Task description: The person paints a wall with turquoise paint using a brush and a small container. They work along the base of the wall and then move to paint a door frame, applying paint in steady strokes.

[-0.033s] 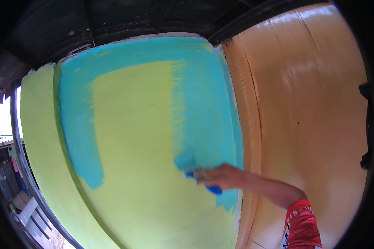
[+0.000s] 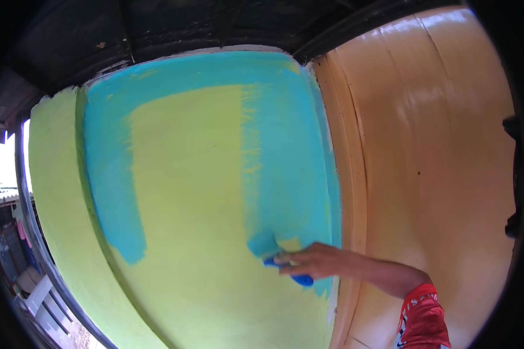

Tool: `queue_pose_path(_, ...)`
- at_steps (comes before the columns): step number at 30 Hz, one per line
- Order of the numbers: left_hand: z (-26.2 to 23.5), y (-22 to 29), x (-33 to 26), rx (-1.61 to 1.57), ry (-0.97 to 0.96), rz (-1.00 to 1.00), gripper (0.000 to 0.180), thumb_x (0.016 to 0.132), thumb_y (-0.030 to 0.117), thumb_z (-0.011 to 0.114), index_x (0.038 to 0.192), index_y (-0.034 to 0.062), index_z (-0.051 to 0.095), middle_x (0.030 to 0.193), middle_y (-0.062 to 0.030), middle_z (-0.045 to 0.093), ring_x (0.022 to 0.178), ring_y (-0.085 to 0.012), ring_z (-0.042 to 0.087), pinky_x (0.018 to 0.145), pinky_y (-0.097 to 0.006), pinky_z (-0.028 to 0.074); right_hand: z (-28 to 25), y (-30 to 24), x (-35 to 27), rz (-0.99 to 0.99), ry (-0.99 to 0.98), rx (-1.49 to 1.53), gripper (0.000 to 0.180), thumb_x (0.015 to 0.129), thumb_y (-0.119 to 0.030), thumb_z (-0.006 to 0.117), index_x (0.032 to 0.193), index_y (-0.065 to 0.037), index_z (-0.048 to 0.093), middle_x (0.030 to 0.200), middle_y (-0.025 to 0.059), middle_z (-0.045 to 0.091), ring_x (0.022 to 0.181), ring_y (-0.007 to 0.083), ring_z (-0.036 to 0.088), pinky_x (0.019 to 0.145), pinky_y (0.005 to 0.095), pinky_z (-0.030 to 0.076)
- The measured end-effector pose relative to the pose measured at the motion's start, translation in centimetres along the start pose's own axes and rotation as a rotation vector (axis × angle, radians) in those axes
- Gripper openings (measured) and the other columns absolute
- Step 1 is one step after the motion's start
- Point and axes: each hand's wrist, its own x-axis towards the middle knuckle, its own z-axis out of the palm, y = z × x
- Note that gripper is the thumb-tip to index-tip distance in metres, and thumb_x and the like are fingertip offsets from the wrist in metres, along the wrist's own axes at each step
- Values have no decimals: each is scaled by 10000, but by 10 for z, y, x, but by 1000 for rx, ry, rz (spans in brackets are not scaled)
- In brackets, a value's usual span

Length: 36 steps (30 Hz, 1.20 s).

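My right hand (image 2: 313, 261) is closed around the blue handle of a paintbrush (image 2: 301, 280). The brush's wide bristle end touches the lime-green wall (image 2: 192, 192), at the lower left of the wet turquoise paint (image 2: 291, 174) on the right side. A turquoise band also runs along the wall's top and down its left side, framing bare green in the middle. A small green patch shows just above my fingers. My arm, in a red sleeve (image 2: 424, 314), reaches in from the lower right. My left hand is out of view.
An orange-tan wall (image 2: 431, 174) meets the painted wall at a corner trim (image 2: 349, 192) on the right. Dark roofing (image 2: 174, 23) hangs overhead. At the far left, a dark post (image 2: 38, 244) borders an opening with a white slatted object (image 2: 49, 305) beyond.
My right hand and the paintbrush have moved slightly downward along the wall. The turquoise paint's lower left edge now reaches a little lower.
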Motion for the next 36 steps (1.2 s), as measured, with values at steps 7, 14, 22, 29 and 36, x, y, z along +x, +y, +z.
queue_pose_path(7, -24, -4, 35, 64, -166, 48, 452, 1070, 390, 413, 1273, 26, 588, 1169, -198, 669, 1013, -384, 680, 812, -470, 611, -67, 70, 54, 403, 67, 302, 199, 964, -194, 708, 1153, -161, 756, 1052, 79, 782, 860, 247, 754, 816, 377, 597)
queue_pose_path(14, -24, -6, 20, -369, -574, -149, 452, 1071, 394, 418, 1273, 28, 591, 1163, -210, 667, 980, -392, 689, 778, -454, 619, -171, 175, 154, 433, 682, -285, 228, 895, -167, 747, 1121, -178, 770, 1011, 120, 774, 768, 273, 738, 731, 349, 580)
queue_pose_path(22, -16, -3, 15, -73, -203, -5, 458, 1072, 403, 416, 1282, 35, 591, 1174, -202, 667, 1000, -386, 689, 821, -464, 623, -18, 41, 64, -37, 65, -303, 483, 845, -183, 746, 1312, -234, 633, 1437, 62, 625, 969, 214, 744, 642, 372, 610)
queue_pose_path(29, -11, -3, 16, 86, -178, 70, 469, 1074, 417, 413, 1290, 41, 591, 1189, -193, 667, 1023, -379, 688, 869, -475, 623, -35, 31, 73, 377, -143, 370, 238, 952, -170, 723, 1187, -204, 746, 1106, 44, 777, 824, 229, 738, 736, 344, 599)
queue_pose_path(36, -31, -7, 19, -218, -558, -10, 463, 1076, 400, 410, 1289, 30, 590, 1203, -202, 662, 1030, -387, 685, 844, -466, 620, -162, 154, 185, 445, 649, -207, 175, 933, -140, 735, 1106, -127, 757, 1020, 97, 774, 790, 173, 710, 728, 306, 560)
